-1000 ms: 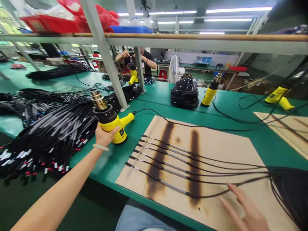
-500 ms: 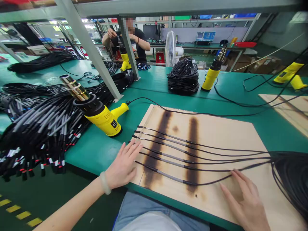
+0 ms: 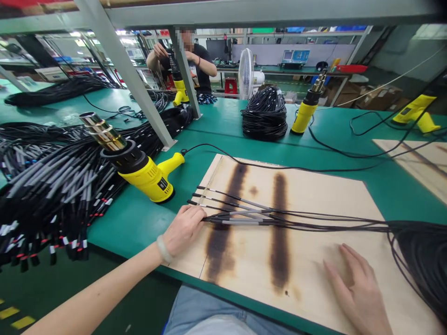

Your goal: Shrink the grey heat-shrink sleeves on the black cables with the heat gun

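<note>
My left hand (image 3: 186,228) is closed around the ends of several black cables (image 3: 244,222) with grey sleeves, bunched at the left of the wooden board (image 3: 314,186). The gripped tips are hidden in my fingers. Just above that hand, 3 more cable ends (image 3: 202,196) lie separate, with black tips and white marks. All the cables run right to a dark coil (image 3: 422,251). My right hand (image 3: 356,284) rests at the board's lower right, fingers apart, below the cables and holding nothing. Two scorched bands (image 3: 281,260) cross the board.
A yellow heat gun (image 3: 148,177) stands left of the board, its cord crossing behind. A large cable pile (image 3: 59,177) covers the left bench. Metal posts (image 3: 129,74), another heat gun (image 3: 305,111), a cable bundle (image 3: 263,114) and a co-worker (image 3: 200,65) are farther back.
My left hand has closed on the nearer cables' ends and drawn them up together toward the others. My right hand has come off the nearest cable, fingers still apart.
</note>
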Tool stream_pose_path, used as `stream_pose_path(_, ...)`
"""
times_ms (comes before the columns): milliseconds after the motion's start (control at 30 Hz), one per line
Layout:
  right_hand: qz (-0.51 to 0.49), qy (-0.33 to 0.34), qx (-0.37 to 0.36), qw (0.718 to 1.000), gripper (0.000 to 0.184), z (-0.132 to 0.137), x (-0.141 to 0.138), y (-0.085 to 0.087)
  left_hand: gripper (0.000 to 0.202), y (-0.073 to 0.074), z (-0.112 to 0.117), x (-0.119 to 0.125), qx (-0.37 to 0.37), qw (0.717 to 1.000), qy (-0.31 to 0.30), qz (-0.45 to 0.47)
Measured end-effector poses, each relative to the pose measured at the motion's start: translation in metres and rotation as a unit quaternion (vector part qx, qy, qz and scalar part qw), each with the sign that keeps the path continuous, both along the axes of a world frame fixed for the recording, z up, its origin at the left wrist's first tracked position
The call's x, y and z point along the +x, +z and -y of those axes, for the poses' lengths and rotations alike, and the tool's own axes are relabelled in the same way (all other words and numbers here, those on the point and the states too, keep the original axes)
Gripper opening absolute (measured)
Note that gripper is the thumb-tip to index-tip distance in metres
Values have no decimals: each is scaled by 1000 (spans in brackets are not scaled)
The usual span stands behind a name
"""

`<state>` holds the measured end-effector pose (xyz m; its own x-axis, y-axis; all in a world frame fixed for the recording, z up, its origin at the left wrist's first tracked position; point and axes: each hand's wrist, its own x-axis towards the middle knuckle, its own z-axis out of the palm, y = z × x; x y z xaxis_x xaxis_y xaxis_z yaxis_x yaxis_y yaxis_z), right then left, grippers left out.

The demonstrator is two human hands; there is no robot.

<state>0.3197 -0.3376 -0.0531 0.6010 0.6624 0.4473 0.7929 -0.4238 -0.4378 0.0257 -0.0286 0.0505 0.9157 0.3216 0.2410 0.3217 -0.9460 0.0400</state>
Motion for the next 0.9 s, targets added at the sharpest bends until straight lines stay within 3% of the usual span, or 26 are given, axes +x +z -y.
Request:
stream_pose_path(233, 27, 5, -8, 1000, 63, 0, 1, -3, 22, -9, -3, -3, 14, 998, -33, 45)
stream_pose_path(333, 37, 11, -16, 999, 61, 1, 0, -2, 23, -2, 1, -6, 41, 990, -88, 98)
stream_pose_path(433, 38, 10, -23, 999, 62, 1, -1, -1, 21, 10, -1, 0, 16, 987, -64, 148)
stream_pose_path(600, 45, 2, -17, 999, 62, -2, -4, 3, 25, 12, -28, 34, -43, 997, -14, -65)
stream_pose_path(700, 45, 4, -2, 999, 62, -5, -7, 6, 46, 7, -44, 53, -62, 983, 8, -171)
stream_pose_path(767, 42, 0, 7, 999, 61, -6, -8, 6, 58, 6, -49, 61, -56, 978, 22, -199)
stream_pose_path(900, 45, -4, 5, 999, 59, -4, -5, 1, 57, 8, -49, 64, -51, 978, 15, -201)
